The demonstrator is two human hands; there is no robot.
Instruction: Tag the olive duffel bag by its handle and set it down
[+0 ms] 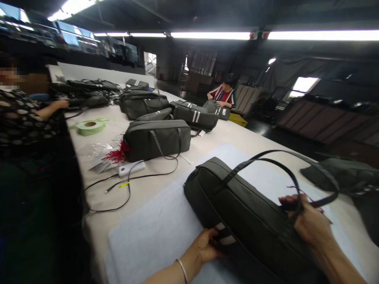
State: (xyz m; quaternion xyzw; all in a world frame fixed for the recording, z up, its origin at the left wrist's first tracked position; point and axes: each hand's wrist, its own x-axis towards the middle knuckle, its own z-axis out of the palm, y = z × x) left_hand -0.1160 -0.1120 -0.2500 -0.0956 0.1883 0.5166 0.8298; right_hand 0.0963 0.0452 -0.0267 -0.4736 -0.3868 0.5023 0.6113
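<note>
- Head view, at 6 o'clock: the left hand [207, 246], a bangle on its wrist, has its fingers curled onto the near edge of the bag [245, 213], pinching what looks like a pale tag there.
- At 4 o'clock the right hand [308, 225] has its fingers closed round the strap [275, 165] and a thin red thread.
- That bag lies on its side on a white pad [166, 225], right of centre on the table [142, 189].
- It looks soft, light and floppy; its fabric sags, so the straps or the seamed edge seem the surest grips.
- At 10 o'clock of it lie a cable [139, 177], a white charger [132, 168] and red tags [118, 154].
- Beyond stands a second bag [156, 140], then a tape roll [90, 127] at 10 o'clock.
- Further, at 12 o'clock, more bags [195, 116] are heaped.
- A person's arm [50, 108] reaches in at 9 o'clock; another person [224, 96] sits at the far end.
</note>
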